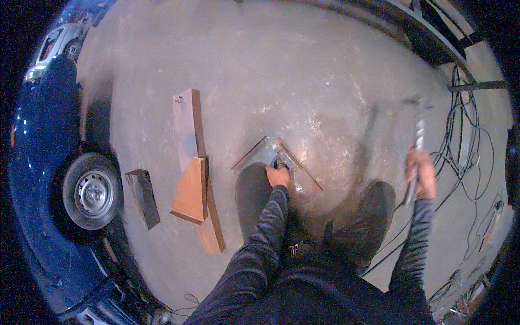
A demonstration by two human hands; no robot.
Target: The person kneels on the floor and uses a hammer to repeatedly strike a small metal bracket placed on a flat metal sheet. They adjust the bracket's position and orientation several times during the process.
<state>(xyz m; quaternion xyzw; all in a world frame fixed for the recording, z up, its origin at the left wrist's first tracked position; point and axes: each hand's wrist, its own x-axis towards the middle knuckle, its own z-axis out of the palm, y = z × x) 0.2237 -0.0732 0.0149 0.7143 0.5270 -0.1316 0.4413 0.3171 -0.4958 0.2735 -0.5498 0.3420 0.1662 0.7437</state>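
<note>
Floor (271, 70) beyond metal piece (264, 153): wide, passable. Left side: board (187, 127), dark block (142, 199), then car wheel (92, 190) in the way. Near side: knees flank left hand (278, 175). Passage between metal piece and hammer (420, 130) in right hand (421, 174). Cables (460, 132) obstruct far right.

The long sleeves (253, 250) are dark grey, heavily creased and close-fitting. The top (336, 295) looks near black, the trousers (367, 219) dark grey-brown. Left hand (278, 176) and right hand (423, 172) are bare.
</note>
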